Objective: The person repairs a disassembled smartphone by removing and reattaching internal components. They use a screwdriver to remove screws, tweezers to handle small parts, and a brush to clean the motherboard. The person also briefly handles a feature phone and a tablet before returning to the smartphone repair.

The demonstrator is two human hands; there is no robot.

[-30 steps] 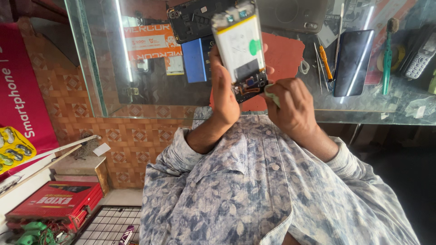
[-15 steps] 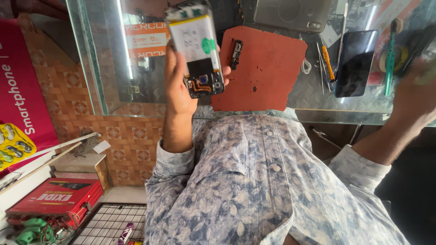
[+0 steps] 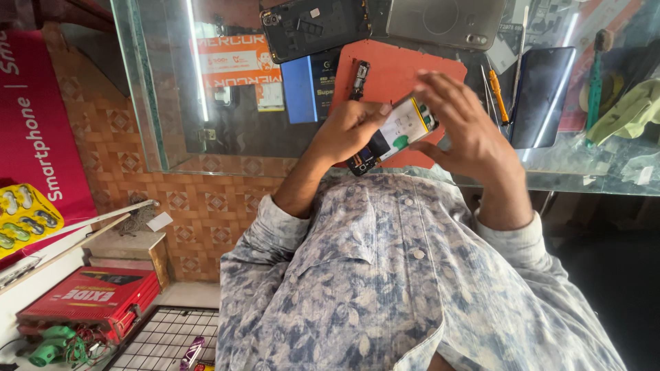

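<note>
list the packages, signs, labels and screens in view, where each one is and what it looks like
Opened phone: held in the left hand, right hand at it; pale battery with a green sticker.
Dark phone screen: right, on the glass counter; black, blank.
Orange sign: behind the glass; white lettering.
Blue box: beside the red mat; rectangular.
Magenta banner: far left.
Red carton: lower left.
Yellow blister pack: left edge.

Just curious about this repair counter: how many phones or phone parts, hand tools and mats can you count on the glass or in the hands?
Phones and phone shells: 4 (opened phone, black shell, grey cover, dark phone)
Hand tools: 2 (screwdriver, brush)
Mats: 1 (red mat)
Total: 7
</note>
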